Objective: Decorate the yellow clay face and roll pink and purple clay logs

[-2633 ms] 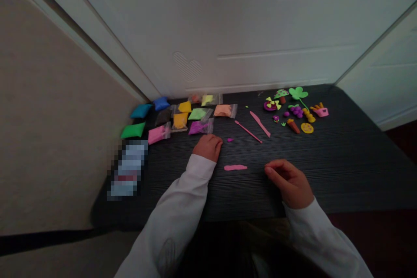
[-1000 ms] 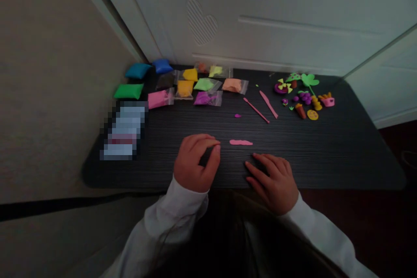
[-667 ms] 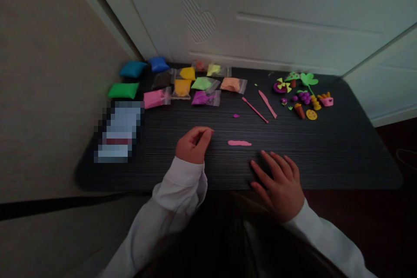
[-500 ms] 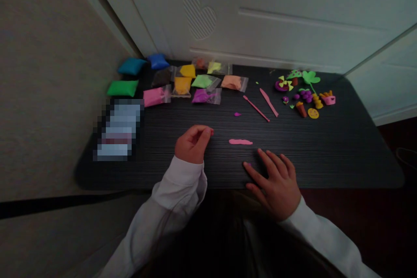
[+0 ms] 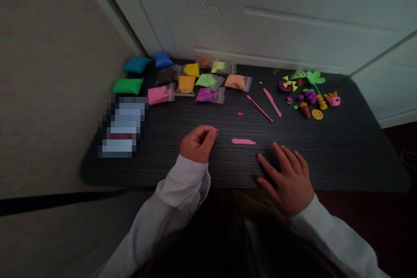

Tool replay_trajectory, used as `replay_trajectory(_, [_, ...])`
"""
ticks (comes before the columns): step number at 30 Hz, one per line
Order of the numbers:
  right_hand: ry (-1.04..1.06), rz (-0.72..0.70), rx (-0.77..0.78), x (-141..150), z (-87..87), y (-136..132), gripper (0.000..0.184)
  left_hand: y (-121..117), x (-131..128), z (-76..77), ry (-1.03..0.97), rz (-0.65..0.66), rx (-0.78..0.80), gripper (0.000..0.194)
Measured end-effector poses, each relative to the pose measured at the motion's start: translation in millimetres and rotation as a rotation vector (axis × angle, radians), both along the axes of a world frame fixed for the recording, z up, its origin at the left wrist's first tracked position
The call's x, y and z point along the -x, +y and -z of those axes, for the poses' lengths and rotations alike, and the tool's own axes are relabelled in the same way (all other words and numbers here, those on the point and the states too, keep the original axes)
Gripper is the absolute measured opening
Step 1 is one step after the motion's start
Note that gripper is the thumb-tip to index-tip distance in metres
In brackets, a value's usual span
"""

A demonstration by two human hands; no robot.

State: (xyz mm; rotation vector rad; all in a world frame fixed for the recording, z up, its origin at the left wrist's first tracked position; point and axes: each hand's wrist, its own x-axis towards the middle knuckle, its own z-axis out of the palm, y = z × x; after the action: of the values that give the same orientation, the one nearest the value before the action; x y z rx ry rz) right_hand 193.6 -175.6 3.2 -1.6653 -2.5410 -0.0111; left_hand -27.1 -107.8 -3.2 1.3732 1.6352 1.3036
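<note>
My left hand (image 5: 196, 144) rests on the dark table (image 5: 342, 152) with its fingers curled and thumb and fingertips pinched together; a tiny pink speck, seemingly clay, shows at the tips. My right hand (image 5: 287, 177) lies flat near the front edge, fingers spread. A small purple bit of clay (image 5: 258, 159) peeks out beside its forefinger. A rolled pink clay strip (image 5: 243, 141) lies between the two hands, touching neither. Farther back sits a small magenta clay bit (image 5: 240, 114).
Two pink modelling tools (image 5: 259, 108) (image 5: 272, 102) lie behind the strip. Several bags of coloured clay (image 5: 185, 84) are spread at the back left, finished clay figures (image 5: 308, 93) at the back right. A blurred-out flat box (image 5: 122, 127) lies at left. White panelling rises behind.
My left hand drew back from the bags and curled into a pinch. My right hand opened, flattened on the table and slid sideways over the purple bit. The pink strip stayed put.
</note>
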Motion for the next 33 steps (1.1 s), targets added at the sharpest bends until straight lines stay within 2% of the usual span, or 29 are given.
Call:
replay_trajectory(5, [0.008, -0.099, 0.036, -1.2, -2.0, 1.6, 0.050, 0.8, 0.9, 1.8, 0.040, 0.015, 0.002, 0.018])
replay_trajectory(9, [0.011, -0.002, 0.000, -2.6, -1.5, 2.0, 0.050, 0.7, 0.3, 1.1, 0.053, 0.008, 0.008, 0.018])
replay_trajectory(13, [0.031, -0.096, 0.058, -1.9, -0.6, 0.7, 0.052, 0.4, -0.8, 0.2, 0.064, 0.004, 0.019, 0.018])
replay_trajectory(17, [0.020, -0.026, 0.025, -3.9, -0.6, 2.4, 0.050, 0.7, -1.0, 1.4, 0.058, 0.002, 0.009, 0.018])
replay_trajectory(22, [0.013, -0.140, 0.062, -5.3, -2.6, 5.1, 0.053, 0.9, -0.7, 2.6, 0.056, 0.006, 0.001, 0.018])
replay_trajectory(25, [0.009, -0.065, 0.021, -5.5, -3.6, 6.9, 0.051, 0.7, -0.8, 2.5, 0.056, 0.004, 0.010, 0.018])
replay_trajectory(30, [0.009, -0.138, 0.072, -3.9, -2.5, 7.1, 0.055, 0.3, -1.1, 2.2, 0.042, 0.004, 0.011, 0.018])
replay_trajectory(33, [-0.003, -0.034, 0.047, -3.6, -1.8, 7.4, 0.054, 0.5, -0.7, 2.9, 0.051, 0.015, -0.002, 0.018])
